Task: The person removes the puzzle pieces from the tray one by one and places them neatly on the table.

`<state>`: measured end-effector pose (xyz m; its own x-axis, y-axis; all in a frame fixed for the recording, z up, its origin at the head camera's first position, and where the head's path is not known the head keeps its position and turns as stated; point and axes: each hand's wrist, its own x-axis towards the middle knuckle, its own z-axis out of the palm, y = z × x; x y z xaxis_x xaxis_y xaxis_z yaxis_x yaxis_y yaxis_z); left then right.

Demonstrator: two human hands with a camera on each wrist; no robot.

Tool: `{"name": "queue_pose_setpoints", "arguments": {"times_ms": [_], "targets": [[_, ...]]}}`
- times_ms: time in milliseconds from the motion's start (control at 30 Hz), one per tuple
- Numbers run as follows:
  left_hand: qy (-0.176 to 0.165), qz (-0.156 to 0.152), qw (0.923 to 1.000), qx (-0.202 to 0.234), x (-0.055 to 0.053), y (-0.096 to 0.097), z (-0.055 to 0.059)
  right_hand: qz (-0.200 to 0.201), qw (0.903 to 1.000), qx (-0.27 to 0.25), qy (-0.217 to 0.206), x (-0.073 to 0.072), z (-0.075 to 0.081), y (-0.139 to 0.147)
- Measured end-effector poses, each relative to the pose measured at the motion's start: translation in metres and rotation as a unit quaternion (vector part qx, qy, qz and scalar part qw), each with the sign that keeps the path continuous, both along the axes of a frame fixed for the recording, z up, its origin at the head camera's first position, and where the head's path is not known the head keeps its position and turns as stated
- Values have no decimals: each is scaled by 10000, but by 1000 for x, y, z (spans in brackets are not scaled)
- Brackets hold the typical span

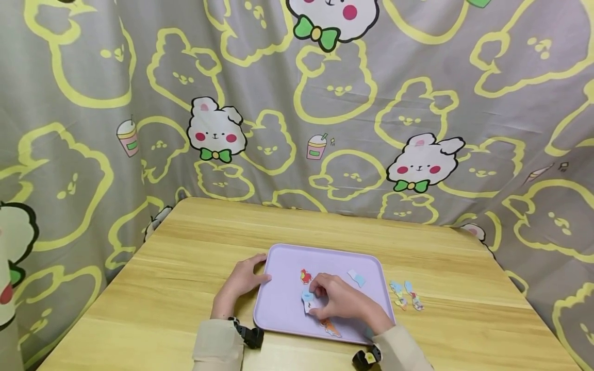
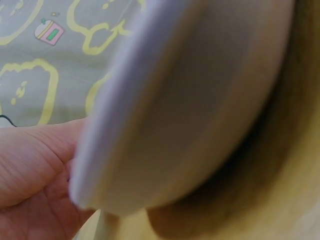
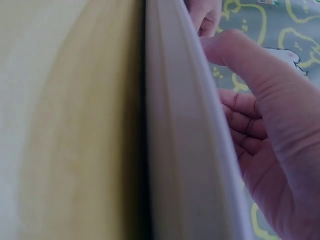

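Note:
A lilac tray point(image 1: 283, 268) lies on the wooden table. My left hand point(image 1: 243, 278) grips its left rim, thumb over the edge and fingers along the outside; the left wrist view shows the hand point(image 2: 37, 175) against the rim. Over the middle of the tray, my right hand point(image 1: 341, 298) pinches a light-blue and white puzzle piece point(image 1: 308, 299) between thumb and fingers. In the right wrist view the tray wall point(image 3: 190, 125) hides that piece. A red piece point(image 1: 305, 276) lies just beyond it, and an orange piece point(image 1: 330, 327) sits nearer me, below the right hand.
A white and light-blue piece point(image 1: 357, 278) lies at the tray's right side. Outside the tray, on the table point(image 1: 464, 309), are two colourful pieces, one on the left point(image 1: 398, 294) and one on the right point(image 1: 414, 297). A patterned curtain point(image 1: 269, 93) hangs behind the table.

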<state>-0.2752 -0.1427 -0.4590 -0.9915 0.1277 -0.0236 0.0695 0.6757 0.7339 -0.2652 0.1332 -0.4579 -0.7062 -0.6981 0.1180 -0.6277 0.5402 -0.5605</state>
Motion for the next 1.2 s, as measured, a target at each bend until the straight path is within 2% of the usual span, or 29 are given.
{"name": "queue_pose_setpoints", "arguments": {"times_ms": [133,467,800,1200], "targets": [[-35,0,10000,16,1,1,1,-62,9995,-315,-79,3,-3,5],[-63,31,9999,128,4,2,1,-298,9977,-602,61,9,-6,18],[-2,41,10000,46,5,0,0,-724,9919,-930,481,16,-9,60],[-50,38,10000,4,2,2,2,-1357,9810,-1299,483,20,-14,111]]}}
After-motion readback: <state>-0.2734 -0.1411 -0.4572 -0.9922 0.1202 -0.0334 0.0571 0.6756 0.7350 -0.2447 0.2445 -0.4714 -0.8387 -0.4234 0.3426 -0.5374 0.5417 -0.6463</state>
